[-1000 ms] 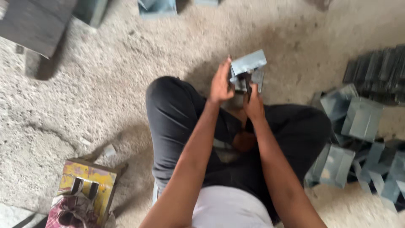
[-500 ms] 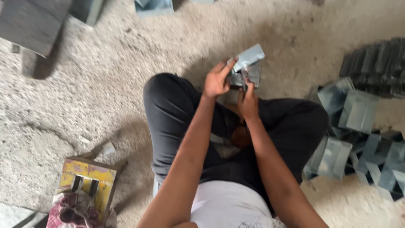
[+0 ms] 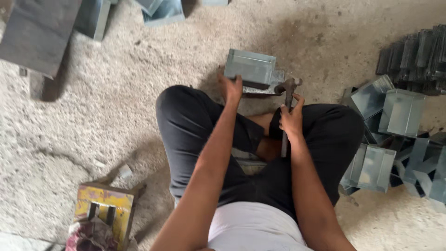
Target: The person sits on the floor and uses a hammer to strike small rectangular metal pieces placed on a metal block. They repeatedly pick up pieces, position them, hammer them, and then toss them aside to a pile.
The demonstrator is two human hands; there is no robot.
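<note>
I see a rough concrete floor [image 3: 116, 107] filling most of the view, and I sit cross-legged on it. At three o'clock lies a heap of grey sheet-metal boxes [image 3: 395, 135], with a row of stacked flat pieces [image 3: 416, 53] at two o'clock. A dark slab [image 3: 37, 32] sits at ten o'clock, a yellow metal block [image 3: 104, 207] at seven. At twelve o'clock, just past my knees, is the metal box [image 3: 251, 69]; my left hand [image 3: 231, 88] grips its near edge. My right hand [image 3: 291, 118] is closed around the hammer [image 3: 288, 100], whose head seems to touch the box's right end, though I cannot be sure. My hands are apart.
</note>
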